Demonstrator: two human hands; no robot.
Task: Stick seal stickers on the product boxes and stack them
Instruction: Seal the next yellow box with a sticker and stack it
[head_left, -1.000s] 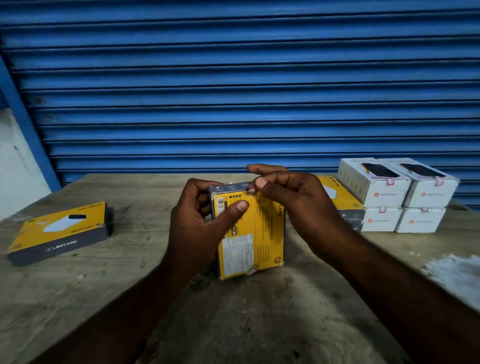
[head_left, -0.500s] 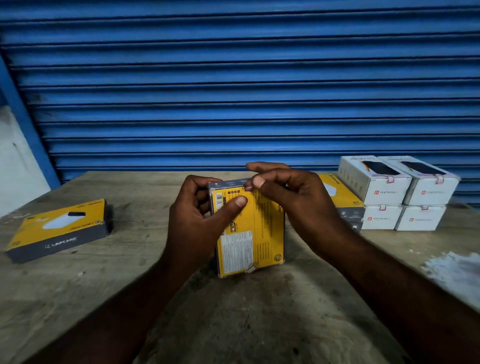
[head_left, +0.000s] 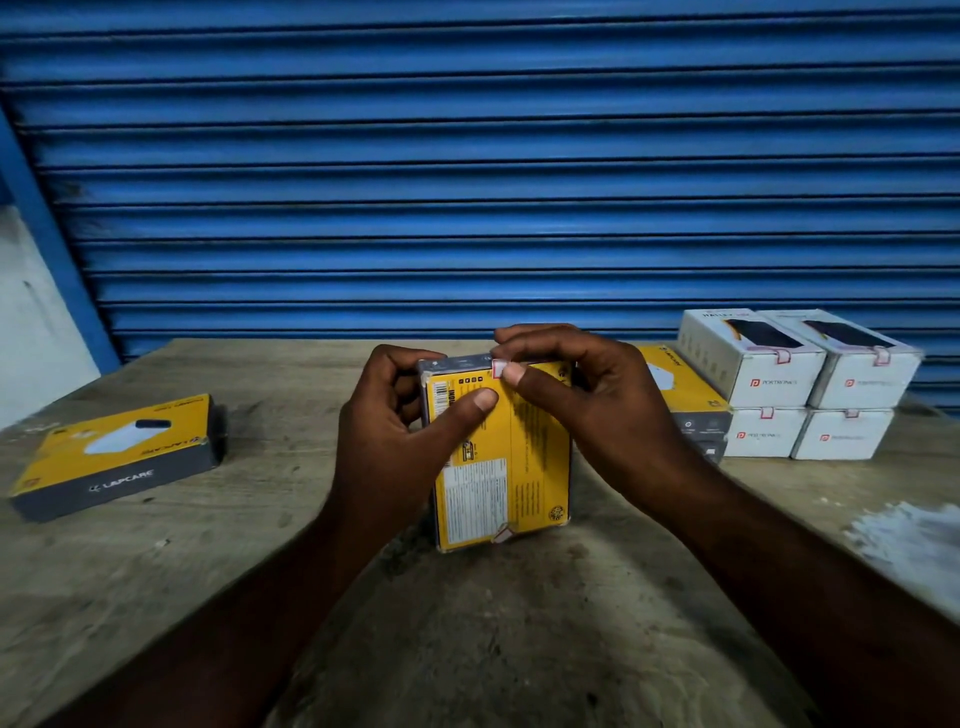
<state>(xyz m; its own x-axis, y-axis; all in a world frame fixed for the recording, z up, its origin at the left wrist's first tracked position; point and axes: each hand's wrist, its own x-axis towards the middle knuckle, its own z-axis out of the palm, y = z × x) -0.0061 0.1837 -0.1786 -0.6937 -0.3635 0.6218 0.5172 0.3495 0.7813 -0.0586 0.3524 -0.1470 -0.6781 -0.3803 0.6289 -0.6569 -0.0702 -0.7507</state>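
I see the yellow box standing on its short end on the bench, in the middle, just in front of me. My left hand is closed around its left edge, with the thumb pressed flat on the yellow face, so it holds the box steady. My right hand is at the top right, and its fingers pinch a small white seal sticker at the top edge, where the grey lid face meets the yellow face.

I judge that the step in hand is sealing this top flap. To do it well I would keep the left hand firm so the box does not tip, lay the sticker half on the top and half on the face, then rub it down over the corner with no wrinkle. A second sticker already sits at the bottom edge, so it seems the top one is the last for this box.

The long axis of the box is nearly upright, leaning a little, and the printed back face looks toward me.

Another yellow box lies flat at the left, well apart. At the right are stacked yellow boxes, just beside four white boxes in two layers.
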